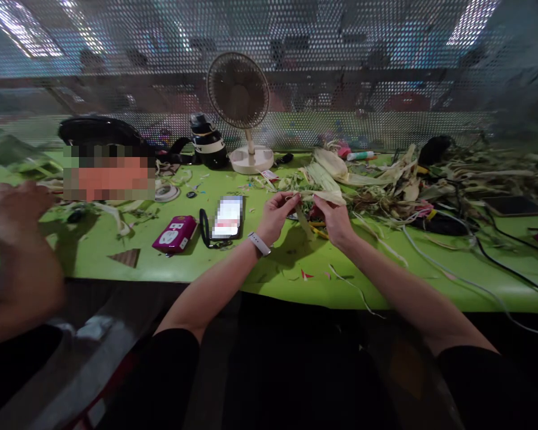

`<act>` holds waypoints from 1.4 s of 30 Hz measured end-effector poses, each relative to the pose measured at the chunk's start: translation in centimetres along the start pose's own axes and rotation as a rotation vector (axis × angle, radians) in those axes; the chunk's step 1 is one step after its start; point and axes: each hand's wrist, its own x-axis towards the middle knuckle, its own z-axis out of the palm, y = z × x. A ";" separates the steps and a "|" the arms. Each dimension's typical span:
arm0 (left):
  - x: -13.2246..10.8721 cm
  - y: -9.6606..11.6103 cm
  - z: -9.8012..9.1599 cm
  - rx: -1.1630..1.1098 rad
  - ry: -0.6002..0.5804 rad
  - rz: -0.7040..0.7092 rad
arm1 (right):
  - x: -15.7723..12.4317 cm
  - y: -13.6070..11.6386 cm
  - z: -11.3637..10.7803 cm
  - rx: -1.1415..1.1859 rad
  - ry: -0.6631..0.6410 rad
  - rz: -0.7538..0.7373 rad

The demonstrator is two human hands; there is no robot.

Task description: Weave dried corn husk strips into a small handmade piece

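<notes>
My left hand point(277, 215) and my right hand point(334, 220) are raised just above the green table point(233, 263), both pinched on a pale strip of corn husk point(319, 195) stretched between them. A narrow piece of the husk hangs down between the hands. A white watch sits on my left wrist. Behind the hands lies a heap of dried husks point(376, 179).
A phone point(228, 217), a pink case point(174, 234) and a small white desk fan point(244, 107) stand on the table to the left. Cables point(488, 251) trail over the right side. Another person's blurred arm point(18, 257) is at far left. A perforated metal screen closes the back.
</notes>
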 end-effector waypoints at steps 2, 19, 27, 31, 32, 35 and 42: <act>-0.1 0.2 0.1 0.007 0.013 -0.026 | 0.0 0.2 0.1 0.038 0.024 0.010; 0.0 0.4 -0.1 0.084 -0.034 -0.141 | -1.0 -0.4 -1.0 -0.699 -0.282 -0.597; -0.4 0.2 0.1 0.181 -0.285 -0.037 | 0.1 -0.5 -1.8 -0.877 0.007 -0.503; -0.6 0.2 0.2 0.208 -0.325 0.000 | 0.2 -0.6 -1.8 -0.892 0.061 -0.517; -0.6 0.2 0.3 0.219 -0.322 0.023 | 0.3 -0.5 -1.8 -0.886 0.064 -0.510; -0.8 0.4 0.3 0.279 -0.319 0.112 | 0.5 -0.4 -1.7 -0.854 0.059 -0.508; -0.6 0.2 -0.1 0.321 -0.389 0.176 | 0.5 -0.5 -1.7 -0.776 0.028 -0.519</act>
